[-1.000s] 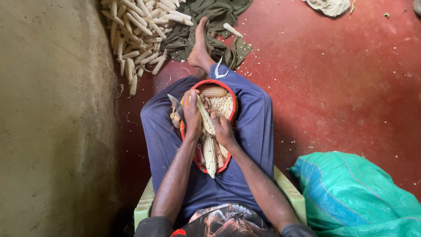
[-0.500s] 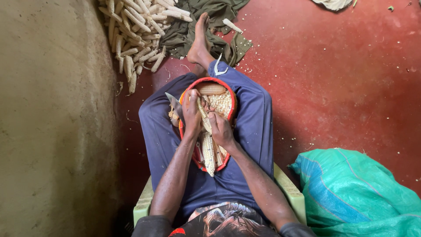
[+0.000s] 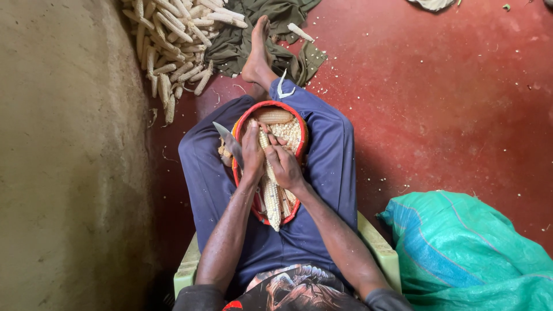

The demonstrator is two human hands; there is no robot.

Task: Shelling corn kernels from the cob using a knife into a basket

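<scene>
2 hands meet over a red-rimmed basket (image 3: 245,118) on the person's lap, the left hand (image 3: 252,154) and right hand (image 3: 284,166) both closed around 1 pale corn cob (image 3: 269,193) lying lengthwise above loose kernels (image 3: 291,132).

A bulging teal woven sack (image 3: 466,253) with blue stripes lies on the red floor (image 3: 449,103), lower right.

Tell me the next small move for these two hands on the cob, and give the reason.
Probably push the thumbs down along the corn cob, rubbing off more kernels. Both the left hand and right hand grip it over the red-rimmed basket on the lap, loose kernels already lie inside, and the cob's lower end looks fully covered.
</scene>
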